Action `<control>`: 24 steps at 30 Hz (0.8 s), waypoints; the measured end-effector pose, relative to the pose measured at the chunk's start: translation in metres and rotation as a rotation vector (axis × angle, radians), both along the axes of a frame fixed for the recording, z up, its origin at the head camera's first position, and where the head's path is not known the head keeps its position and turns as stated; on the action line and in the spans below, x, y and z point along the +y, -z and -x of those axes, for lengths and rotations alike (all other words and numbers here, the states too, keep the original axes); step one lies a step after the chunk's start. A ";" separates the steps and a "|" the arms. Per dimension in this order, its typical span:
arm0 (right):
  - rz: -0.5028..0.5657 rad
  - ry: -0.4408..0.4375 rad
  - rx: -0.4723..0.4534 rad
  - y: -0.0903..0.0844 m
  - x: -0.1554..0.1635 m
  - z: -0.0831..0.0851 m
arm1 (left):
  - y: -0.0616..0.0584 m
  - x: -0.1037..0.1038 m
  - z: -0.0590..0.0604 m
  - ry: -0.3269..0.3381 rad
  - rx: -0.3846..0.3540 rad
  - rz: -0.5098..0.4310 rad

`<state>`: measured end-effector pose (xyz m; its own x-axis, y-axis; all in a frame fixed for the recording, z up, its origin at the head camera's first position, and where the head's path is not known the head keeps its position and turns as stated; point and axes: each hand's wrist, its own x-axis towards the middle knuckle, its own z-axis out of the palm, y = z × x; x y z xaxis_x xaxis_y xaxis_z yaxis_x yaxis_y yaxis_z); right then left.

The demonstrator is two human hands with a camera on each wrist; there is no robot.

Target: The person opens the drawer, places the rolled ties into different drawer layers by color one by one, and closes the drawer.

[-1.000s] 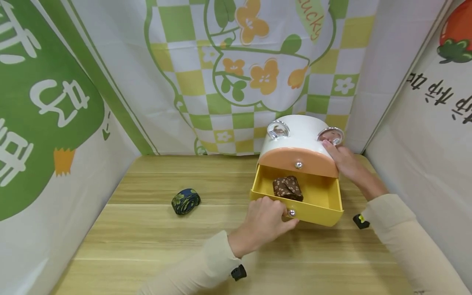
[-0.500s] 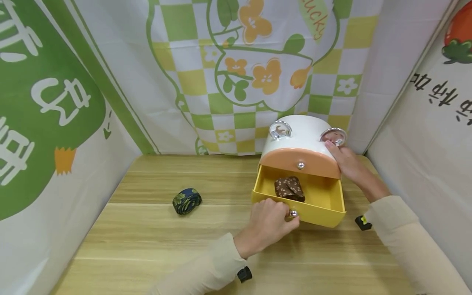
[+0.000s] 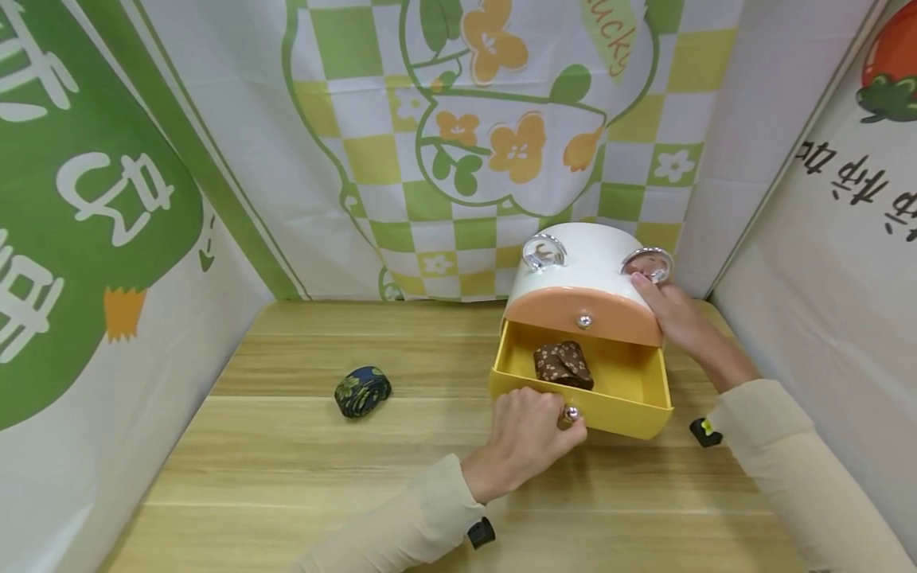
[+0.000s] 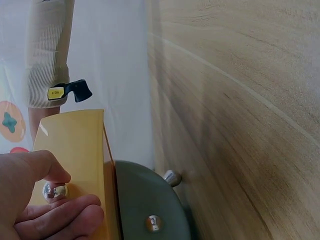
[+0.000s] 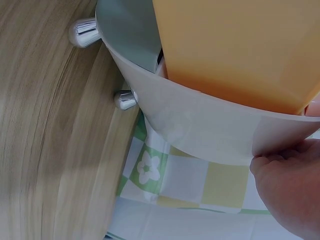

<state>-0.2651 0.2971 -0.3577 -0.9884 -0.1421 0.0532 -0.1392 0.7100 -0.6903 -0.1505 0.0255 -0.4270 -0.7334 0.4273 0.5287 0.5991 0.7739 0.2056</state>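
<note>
A white drawer box (image 3: 583, 251) with silver ring eyes stands at the back right. Its orange upper drawer (image 3: 552, 310) is in, while the yellow lower drawer (image 3: 623, 418) is pulled out. In that drawer lies a rolled brown floral necktie (image 3: 562, 364). My left hand (image 3: 526, 434) pinches the round silver knob (image 4: 55, 192) of the yellow drawer between thumb and fingers. My right hand (image 3: 677, 318) grips the box's right side, thumb up by the right ring eye (image 3: 648, 263). Part of this hand is hidden behind the box.
A rolled dark blue floral necktie (image 3: 362, 391) sits on the wooden table (image 3: 286, 469), left of the box. Printed cloth walls (image 3: 444, 263) enclose the back and both sides. The box has silver feet (image 5: 84, 33) and a grey-green panel (image 4: 150, 200).
My left hand and forearm have shifted slightly to the right, still on the knob. The right hand stays at the box's side, and the drawer looks equally far out.
</note>
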 end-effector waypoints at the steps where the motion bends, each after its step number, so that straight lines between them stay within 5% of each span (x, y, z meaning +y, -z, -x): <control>1: 0.002 -0.002 0.002 0.000 0.000 0.000 | 0.001 0.001 0.000 -0.001 0.009 -0.003; 24: 0.082 -0.025 0.026 0.003 0.000 -0.001 | 0.007 0.016 0.029 -0.058 0.040 -0.081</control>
